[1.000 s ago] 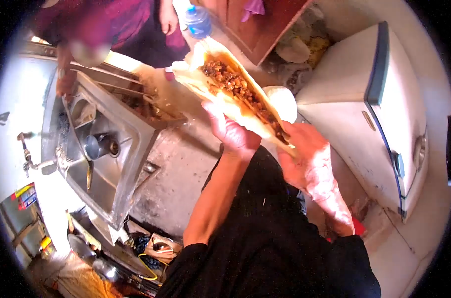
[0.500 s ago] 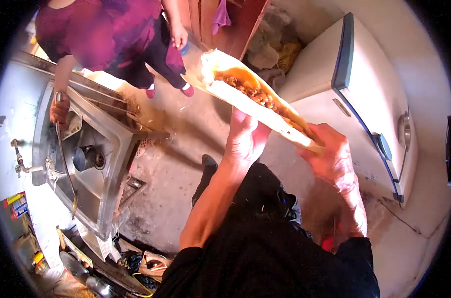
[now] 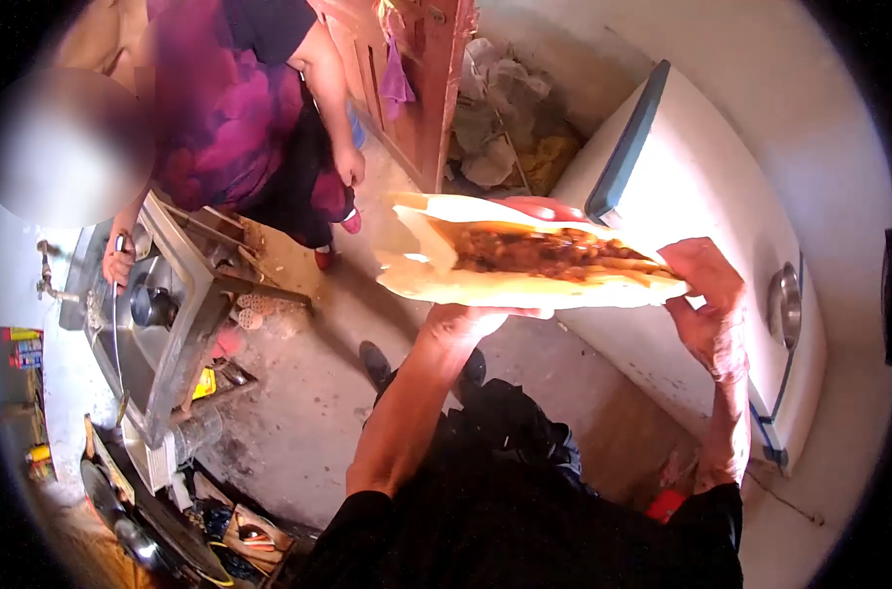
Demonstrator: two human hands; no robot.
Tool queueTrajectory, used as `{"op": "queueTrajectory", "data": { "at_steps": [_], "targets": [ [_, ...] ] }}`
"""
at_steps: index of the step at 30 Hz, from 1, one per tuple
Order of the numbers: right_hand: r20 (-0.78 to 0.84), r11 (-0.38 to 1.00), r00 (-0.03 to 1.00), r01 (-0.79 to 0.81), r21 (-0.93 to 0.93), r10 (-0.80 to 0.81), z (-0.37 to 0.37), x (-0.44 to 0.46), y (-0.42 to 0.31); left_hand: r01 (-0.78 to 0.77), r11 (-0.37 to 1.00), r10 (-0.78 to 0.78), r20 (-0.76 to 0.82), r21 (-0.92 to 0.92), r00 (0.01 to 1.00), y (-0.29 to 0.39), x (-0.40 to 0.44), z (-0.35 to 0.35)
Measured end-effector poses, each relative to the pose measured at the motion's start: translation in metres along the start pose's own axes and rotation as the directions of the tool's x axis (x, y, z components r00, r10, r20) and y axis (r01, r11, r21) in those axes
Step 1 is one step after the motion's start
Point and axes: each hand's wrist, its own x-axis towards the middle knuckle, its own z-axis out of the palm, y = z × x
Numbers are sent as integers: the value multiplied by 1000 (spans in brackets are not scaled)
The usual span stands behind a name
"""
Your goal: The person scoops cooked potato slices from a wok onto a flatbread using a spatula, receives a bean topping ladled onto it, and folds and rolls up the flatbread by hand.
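I hold up a long, pale, folded pouch (image 3: 524,287), too bright to tell whether it is paper, plastic or bread. Its top gapes, showing glossy dark reddish-brown pieces (image 3: 554,252) inside. My left hand (image 3: 465,322) supports it from below, with fingertips showing along its far side and the palm hidden. At the narrow right end, my right hand (image 3: 706,294) pinches the pouch between thumb and fingers. The wide left end flares toward the other person.
Another person (image 3: 240,118) stands ahead left, one hand gripping a long-handled tool (image 3: 118,324) over a metal sink (image 3: 195,294). A white fridge-like cabinet (image 3: 701,196) stands right, carrying a metal bowl (image 3: 785,304). Plastic bags (image 3: 490,147) lie by the red door (image 3: 436,88). Pans (image 3: 122,520) sit lower left.
The pouch has swung from slanting to nearly level and tipped toward me, showing more of its contents. My right hand has risen and moved right. The other person appears nearer.
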Motion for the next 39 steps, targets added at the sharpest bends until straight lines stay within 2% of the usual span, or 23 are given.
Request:
{"op": "queueTrajectory", "data": {
  "at_steps": [1, 3, 5, 7, 8, 10, 11, 13, 16, 17, 20, 22, 24, 25, 29, 31, 33, 36, 39],
  "targets": [
    [31, 999, 1000, -4, -34, 5, -10, 0, 8, -8, 1000, 8, 28, 24, 1000, -5, 4, 9],
    [14, 998, 1000, -16, 58, 16, -20, -2, 32, -95, 974, 72, 117, 204, 990, -15, 16, 20],
    [14, 987, 1000, -19, 162, 17, -27, -2, 56, -2, 996, -1, 36, 91, 999, -18, 22, 39],
    [26, 974, 998, -63, 217, 59, -35, 2, 67, 67, 989, -75, -64, -130, 995, -19, 29, 64],
    [26, 966, 996, -88, 243, 84, -38, 4, 70, 60, 981, -72, -57, -185, 996, -20, 34, 68],
    [16, 961, 998, -62, 271, 60, -44, 7, 77, 18, 984, -20, -8, -175, 1000, -22, 39, 75],
    [3, 957, 999, -48, 285, 49, -46, 7, 78, -31, 991, 37, 36, -133, 999, -24, 42, 76],
    [-2, 963, 1000, 19, 271, -19, -53, 7, 88, -189, 979, 175, 147, 82, 973, -27, 50, 73],
    [-49, 952, 991, 134, 276, -125, -57, 16, 84, -451, 882, 401, 286, 138, 870, -44, 71, 75],
    [-43, 952, 989, 149, 267, -143, -61, 17, 84, -527, 837, 452, 357, 149, 817, -58, 74, 56],
    [-68, 926, 971, 240, 291, -230, -62, 24, 90, -549, 812, 437, 417, 198, 797, -64, 76, 50],
    [-62, 918, 971, 239, 317, -232, -62, 23, 92, -387, 842, 267, 334, 374, 904, -52, 57, 61],
    [-84, 907, 968, 251, 337, -237, -62, 25, 90, -432, 841, 319, 345, 327, 883, -47, 62, 72],
    [-77, 903, 965, 261, 340, -250, -64, 26, 87, -554, 810, 455, 393, 191, 799, -50, 72, 85],
    [-77, 869, 945, 324, 374, -319, -62, 36, 90, -583, 730, 515, 273, 356, 812, -25, 61, 131],
    [-82, 854, 936, 345, 390, -341, -60, 44, 89, -637, 686, 599, 223, 351, 769, -25, 64, 145],
    [-90, 835, 931, 357, 419, -353, -58, 49, 81, -625, 684, 615, 163, 375, 772, -18, 61, 161],
    [-111, 790, 907, 411, 456, -407, -47, 68, 80, -594, 647, 600, 162, 479, 784, -9, 51, 152],
    [-102, 754, 880, 453, 475, -464, -37, 82, 74, -636, 567, 647, 195, 524, 737, -1, 46, 150]
  ]
}}
